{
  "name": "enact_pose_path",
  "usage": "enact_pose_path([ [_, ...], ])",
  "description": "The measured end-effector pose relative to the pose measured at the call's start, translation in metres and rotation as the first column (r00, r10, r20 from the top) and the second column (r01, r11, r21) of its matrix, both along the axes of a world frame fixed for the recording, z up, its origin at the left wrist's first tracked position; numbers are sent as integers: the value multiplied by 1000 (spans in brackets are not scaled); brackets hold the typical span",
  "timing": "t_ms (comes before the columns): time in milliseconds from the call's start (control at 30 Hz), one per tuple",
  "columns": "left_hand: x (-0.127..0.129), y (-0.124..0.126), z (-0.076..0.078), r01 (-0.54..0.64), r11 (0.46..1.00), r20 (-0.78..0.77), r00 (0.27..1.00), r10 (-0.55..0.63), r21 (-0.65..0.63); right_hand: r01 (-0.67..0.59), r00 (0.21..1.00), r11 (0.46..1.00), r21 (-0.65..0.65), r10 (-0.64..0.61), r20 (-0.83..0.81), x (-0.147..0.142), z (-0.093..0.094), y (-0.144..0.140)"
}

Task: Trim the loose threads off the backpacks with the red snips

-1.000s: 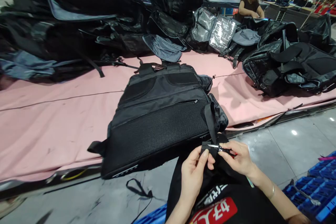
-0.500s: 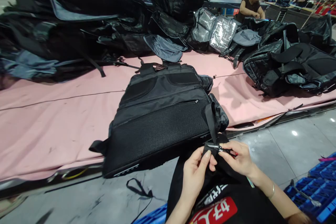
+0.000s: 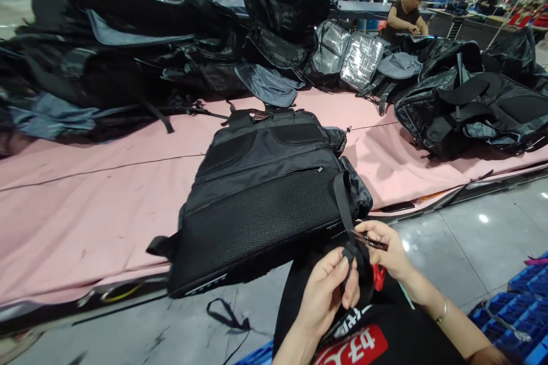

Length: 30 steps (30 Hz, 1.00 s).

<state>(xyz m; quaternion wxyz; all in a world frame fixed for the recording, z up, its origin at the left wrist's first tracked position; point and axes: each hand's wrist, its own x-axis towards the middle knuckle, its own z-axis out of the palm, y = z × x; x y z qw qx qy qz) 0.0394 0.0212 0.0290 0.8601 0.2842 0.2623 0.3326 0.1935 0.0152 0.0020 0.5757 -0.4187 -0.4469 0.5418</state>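
The left hand (image 3: pixel 327 291) pinches the end of a black strap (image 3: pixel 345 205). The right hand (image 3: pixel 387 251), just beside it, grips small red-handled snips (image 3: pixel 373 244) with the blades at the strap. The strap runs up to a black backpack (image 3: pixel 261 194) lying flat on the pink tabletop (image 3: pixel 85 205), its near edge overhanging just beyond the hands.

One head-worn camera looks forward and down, close over the pink table (image 3: pixel 85 205)
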Motion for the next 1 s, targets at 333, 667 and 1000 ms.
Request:
enact_pose_path([
  [333, -6, 2, -3, -75, 860, -495, 791, 360, 505, 9, 989, 995, -99, 6, 151, -8, 1, 10],
  [667, -14, 16, -1, -300, 888, -468, 765, 442, 348, 216, 875, 962, 169, -268, 404, -9, -1, -1],
  [1000, -13, 13, -3, -251, 869, -472, 758, 450, 427, 38, 735, 921, 387, -288, 614, -3, 3, -5],
])
